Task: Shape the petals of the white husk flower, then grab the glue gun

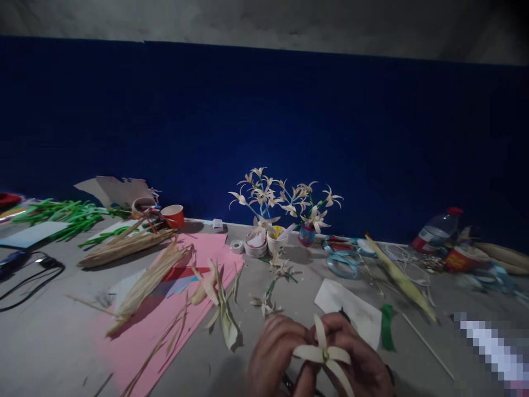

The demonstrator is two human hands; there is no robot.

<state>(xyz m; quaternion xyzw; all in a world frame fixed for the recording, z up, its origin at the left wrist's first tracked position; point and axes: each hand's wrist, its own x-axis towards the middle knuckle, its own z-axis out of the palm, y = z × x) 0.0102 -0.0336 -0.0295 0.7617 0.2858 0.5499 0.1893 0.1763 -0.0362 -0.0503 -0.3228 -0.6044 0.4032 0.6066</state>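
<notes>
The left hand [278,348] and right hand [362,355] meet above the tabletop [301,295], toward its near edge and slightly right of center. Grip state: both hands are closed on one pale flower [325,355], fingers gathered behind its petals. The flower faces the viewer; four narrow petals spread from a greenish center. The contact points behind the petals are hidden.

Just beyond the right hand lies a white sheet [351,309], with a green strip [387,328] at its right side. A thin stick [427,346] lies farther toward the right edge. Beyond the left hand, a loose flower stem [270,288] lies on the tabletop, directed toward the far edge.

Along the far edge, near its middle, a white cup [276,242] and a red-and-blue container [306,235] stand below upright pale blossoms [264,196]. A roll of light-blue ribbon [342,266] lies to their right. A bottle with a red cap [438,231] leans near the far right corner.

Left of center, pink paper [142,358] carries a dried husk [152,289]. Bright green stems [68,215] are heaped toward the far left corner.
</notes>
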